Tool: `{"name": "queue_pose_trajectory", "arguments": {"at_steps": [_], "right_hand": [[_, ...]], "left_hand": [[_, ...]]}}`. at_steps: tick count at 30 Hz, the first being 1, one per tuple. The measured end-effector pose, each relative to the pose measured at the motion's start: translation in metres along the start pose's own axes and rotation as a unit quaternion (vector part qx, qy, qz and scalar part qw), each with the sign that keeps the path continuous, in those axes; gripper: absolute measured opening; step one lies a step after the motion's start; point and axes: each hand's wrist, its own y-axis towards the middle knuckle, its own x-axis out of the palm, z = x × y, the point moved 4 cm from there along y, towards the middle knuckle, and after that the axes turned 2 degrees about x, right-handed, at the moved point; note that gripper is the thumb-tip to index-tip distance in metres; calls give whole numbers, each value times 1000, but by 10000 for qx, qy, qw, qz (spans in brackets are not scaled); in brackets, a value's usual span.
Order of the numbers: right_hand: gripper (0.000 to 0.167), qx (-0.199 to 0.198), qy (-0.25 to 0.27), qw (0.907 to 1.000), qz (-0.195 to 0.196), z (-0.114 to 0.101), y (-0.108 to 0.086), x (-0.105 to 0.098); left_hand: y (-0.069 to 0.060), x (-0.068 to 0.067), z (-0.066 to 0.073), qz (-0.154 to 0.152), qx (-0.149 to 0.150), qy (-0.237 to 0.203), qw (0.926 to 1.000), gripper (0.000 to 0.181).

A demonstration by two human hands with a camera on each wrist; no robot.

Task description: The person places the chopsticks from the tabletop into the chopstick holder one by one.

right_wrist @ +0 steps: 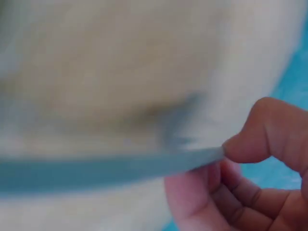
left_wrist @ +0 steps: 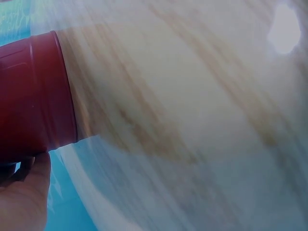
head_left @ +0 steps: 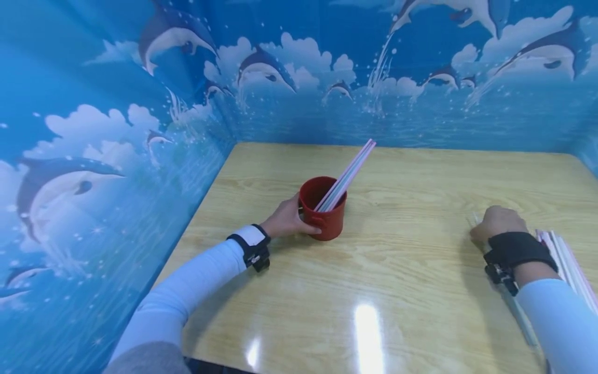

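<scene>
Straw [right_wrist: 106,173] and fingertips meet clearly only in the right wrist view: the right hand [head_left: 500,223] pinches one end between thumb and fingers, at the lower right of that frame, a grip that the head view hides behind the back of the hand. The head view alone gives the whole layout: the left hand [head_left: 287,218] grips the side of a red cup [head_left: 333,223] near the centre of the frame, while the right hand is at the right, the two well apart over the table [head_left: 411,270]. It also shows the bundle of straws [head_left: 345,179] standing in the cup, which the left wrist view leaves out; that view gives instead the cup's lower wall and bottom edge at the left, with the thumb against it at the lower left. A pile of straws [head_left: 570,270], pink and white, lies at the right edge of the head view, beside the right wristband [head_left: 518,252]. The pinched straw is bluish; its long axis runs from the right hand down toward the lower right corner of the head view, partly under the forearm, and nearly level across the right wrist view to its left edge. The bundle leans over the cup's rim, its long axis rising toward the upper right, and the cup's mouth faces up.
</scene>
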Motion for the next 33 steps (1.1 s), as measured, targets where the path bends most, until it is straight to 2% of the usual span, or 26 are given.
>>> {"name": "queue_pose_trajectory", "arguments": {"at_steps": [2,4,5,6,7,8,9,11,13,15,16,18,20,21,22,24,25,28,29,30,31,32,33], "right_hand": [[29,-131,156,9995,224,-18,-2,-14],[29,-332,483,9960,677,-39,-6,-35],[28,-438,729,9915,981,-51,-11,-47],[26,-598,1006,9831,1405,-64,-16,-61],[20,-780,1379,9693,1882,-77,-23,-76],[15,-1000,1815,9486,2394,-90,-31,-91],[10,-1317,2274,9186,2952,-103,-40,-105],[7,-2052,2980,8464,3907,-130,-62,-132],[11,-2807,3531,7722,4474,-154,-82,-153],[9,-3497,3962,7119,4625,-175,-99,-167],[9,-3804,4202,6865,4556,-184,-106,-171],[10,-4277,4574,6455,4372,-201,-113,-173],[10,-4585,4967,6149,4061,-216,-113,-167],[11,-4694,5089,6063,3911,-223,-111,-161],[12,-4741,5110,6092,3781,-230,-108,-154],[13,-4598,5202,6338,3409,-243,-101,-134],[13,-4458,5220,6530,3200,-249,-98,-123],[9,-4011,4978,7202,2693,-260,-88,-88],[10,-3846,4929,7378,2547,-262,-85,-77],[11,-3720,4818,7544,2457,-263,-82,-67],[12,-3608,4732,7666,2412,-263,-79,-57],[13,-3514,4632,7781,2378,-263,-75,-49],[14,-3429,4616,7857,2283,-263,-72,-41]], "left_hand": [[0,1,0,-15,33,1,10000,90],[0,1,-1,-15,45,-1,10000,90],[0,1,-2,-10,46,6,10000,90],[0,1,-2,-6,34,0,10000,90],[0,1,-2,-1,31,-5,10000,91],[0,1,-3,6,19,5,10000,91],[0,1,-2,14,-5,17,10000,91],[1,2,-1,25,-34,32,10000,91],[1,2,0,34,-71,37,10000,91],[1,2,0,37,-89,41,9999,91],[1,2,0,36,-73,31,10000,91],[1,2,1,32,-64,21,10000,90],[0,2,1,32,-54,46,10000,90],[0,1,1,30,-61,46,10000,90],[-1,1,1,41,-69,73,9999,90],[-1,1,1,62,-109,111,9999,90],[-2,1,1,63,-130,129,9998,90],[-3,2,0,18,-165,111,9998,89],[-3,2,0,-14,-160,98,9998,89],[-3,3,0,-41,-142,105,9998,89],[-3,3,0,-60,-119,110,9999,89],[-3,3,0,-74,-86,122,9999,88],[-2,3,1,-74,-51,159,9998,88]]}}
